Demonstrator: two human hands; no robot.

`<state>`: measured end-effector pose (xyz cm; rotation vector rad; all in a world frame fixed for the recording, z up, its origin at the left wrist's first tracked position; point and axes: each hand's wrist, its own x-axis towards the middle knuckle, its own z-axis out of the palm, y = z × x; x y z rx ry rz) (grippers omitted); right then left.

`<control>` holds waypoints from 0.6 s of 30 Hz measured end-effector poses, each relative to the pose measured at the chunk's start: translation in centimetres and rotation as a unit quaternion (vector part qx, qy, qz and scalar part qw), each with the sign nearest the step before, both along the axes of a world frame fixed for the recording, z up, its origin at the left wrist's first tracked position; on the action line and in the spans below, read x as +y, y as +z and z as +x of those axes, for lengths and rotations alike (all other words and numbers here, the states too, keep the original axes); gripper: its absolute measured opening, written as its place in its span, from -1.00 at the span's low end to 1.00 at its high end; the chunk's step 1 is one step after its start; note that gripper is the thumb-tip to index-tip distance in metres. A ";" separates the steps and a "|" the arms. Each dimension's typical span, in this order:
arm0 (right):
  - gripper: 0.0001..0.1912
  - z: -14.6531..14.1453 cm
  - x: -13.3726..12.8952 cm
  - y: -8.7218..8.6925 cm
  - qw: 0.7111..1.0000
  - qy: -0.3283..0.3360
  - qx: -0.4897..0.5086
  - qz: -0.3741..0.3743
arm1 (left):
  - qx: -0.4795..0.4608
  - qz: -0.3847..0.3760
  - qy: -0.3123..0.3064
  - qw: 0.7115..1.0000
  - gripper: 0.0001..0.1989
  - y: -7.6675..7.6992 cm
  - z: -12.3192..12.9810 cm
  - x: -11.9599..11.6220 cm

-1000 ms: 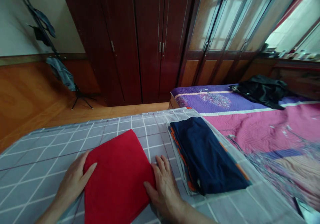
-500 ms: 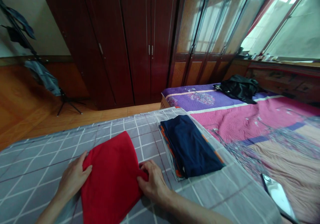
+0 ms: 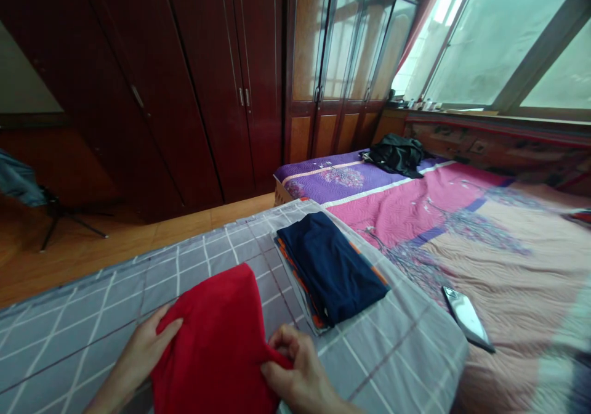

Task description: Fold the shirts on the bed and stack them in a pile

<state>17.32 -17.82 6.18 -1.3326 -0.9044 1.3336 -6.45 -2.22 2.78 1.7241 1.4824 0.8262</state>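
A folded red cloth [image 3: 217, 346] is held between my two hands, low in the view over the grey checked cover [image 3: 115, 306]. My left hand [image 3: 150, 346] grips its left edge, thumb on top and the other fingers hidden behind it. At the right edge, my right hand [image 3: 295, 365] pinches a corner of the cloth between thumb and curled fingers. Just beyond my right hand lies a neat stack of folded clothes with a dark blue garment [image 3: 330, 266] on top and orange and grey edges beneath.
A phone [image 3: 466, 316] lies on the patterned bedspread [image 3: 383, 211] at the right. Farther back on it is a black garment [image 3: 394, 155]. Dark red wardrobes [image 3: 212, 93] line the far side. A tripod stand [image 3: 55, 207] stands on the floor at the left.
The view has swung to the right. The red cloth looks lifted a little, its right corner pulled outward by my right hand. Both hands keep their hold.
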 end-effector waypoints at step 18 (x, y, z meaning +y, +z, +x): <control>-0.71 21.2 -1.8 4.5 0.944 -0.325 -0.022 0.044 | -0.196 0.007 -0.200 0.960 -0.67 10.5 25.5 5.6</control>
